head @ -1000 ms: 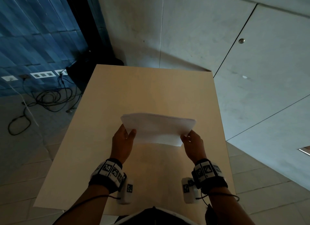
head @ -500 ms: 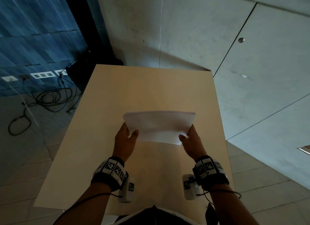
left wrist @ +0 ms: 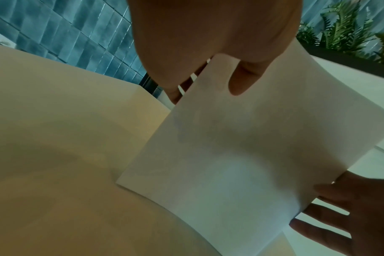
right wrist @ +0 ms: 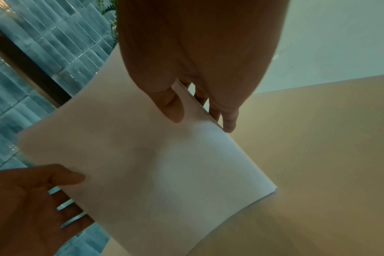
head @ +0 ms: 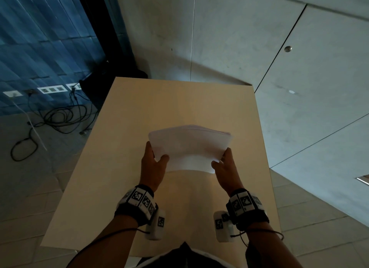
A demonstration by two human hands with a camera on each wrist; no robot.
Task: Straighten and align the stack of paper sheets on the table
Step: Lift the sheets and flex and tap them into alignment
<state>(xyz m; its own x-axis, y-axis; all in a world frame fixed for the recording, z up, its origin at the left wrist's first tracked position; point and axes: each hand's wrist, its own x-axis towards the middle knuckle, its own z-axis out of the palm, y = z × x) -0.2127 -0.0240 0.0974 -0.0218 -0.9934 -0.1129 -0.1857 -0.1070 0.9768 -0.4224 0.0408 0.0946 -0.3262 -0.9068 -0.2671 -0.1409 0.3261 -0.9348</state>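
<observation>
Gripping paper stack [head: 189,147] edges, both hands

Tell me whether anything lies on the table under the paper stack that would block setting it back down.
Nothing visible does. The left hand and right hand hold the paper stack by its side edges above the table, and the tabletop below and around it shows bare in all three views.

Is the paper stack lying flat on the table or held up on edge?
On edge: the paper stack stands between left hand and right hand, lower edge at the table.
</observation>
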